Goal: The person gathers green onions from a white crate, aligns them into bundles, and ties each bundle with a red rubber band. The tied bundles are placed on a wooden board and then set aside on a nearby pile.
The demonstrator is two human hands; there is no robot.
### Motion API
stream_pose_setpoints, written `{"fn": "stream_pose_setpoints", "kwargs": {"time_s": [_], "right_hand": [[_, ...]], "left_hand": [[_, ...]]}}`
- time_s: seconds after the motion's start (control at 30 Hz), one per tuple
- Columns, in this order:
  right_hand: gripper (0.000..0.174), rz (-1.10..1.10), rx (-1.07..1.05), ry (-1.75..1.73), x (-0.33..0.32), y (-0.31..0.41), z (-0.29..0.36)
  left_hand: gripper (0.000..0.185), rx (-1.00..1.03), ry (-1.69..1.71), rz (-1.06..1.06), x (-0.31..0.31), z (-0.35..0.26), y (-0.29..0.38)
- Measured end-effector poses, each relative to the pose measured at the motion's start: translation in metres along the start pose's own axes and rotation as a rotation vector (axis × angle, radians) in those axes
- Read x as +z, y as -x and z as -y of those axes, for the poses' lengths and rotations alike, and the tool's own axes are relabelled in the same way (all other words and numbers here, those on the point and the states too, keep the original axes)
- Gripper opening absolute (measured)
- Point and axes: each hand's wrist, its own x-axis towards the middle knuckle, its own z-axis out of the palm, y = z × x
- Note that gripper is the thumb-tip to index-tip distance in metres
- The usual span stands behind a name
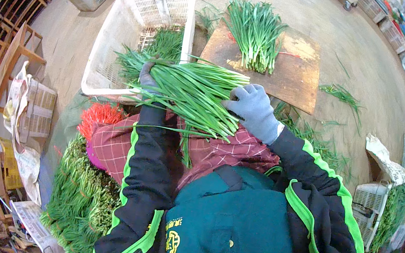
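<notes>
My gloved left hand is closed around a loose bunch of green leafy stalks, which look like garlic chives, held above my lap. The pale cut ends point to the right. My right hand, in a grey glove, is at those ends with curled fingers; whether it pinches any stalk is hidden. Beyond the hands, another bunch of chives lies on a worn wooden board, with a red tie beside it. A white plastic crate at the left holds more greens.
Red ties lie by my left knee, above a large pile of bundled greens. Loose leaves are scattered on the floor at the right. A crate of greens stands at far right, a wooden frame at far left.
</notes>
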Motion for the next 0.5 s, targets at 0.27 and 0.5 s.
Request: {"fn": "stream_pose_setpoints", "kwargs": {"time_s": [0.27,0.5], "right_hand": [[0.005,0.047,-0.029,0.14,0.018,-0.003,-0.007],[0.012,0.322,0.129,0.28,-0.002,0.053,-0.034]], "left_hand": [[0.032,-0.124,-0.018,-0.029,0.005,0.0,0.003],[0.022,-0.082,-0.066,-0.254,0.002,0.004,0.002]]}}
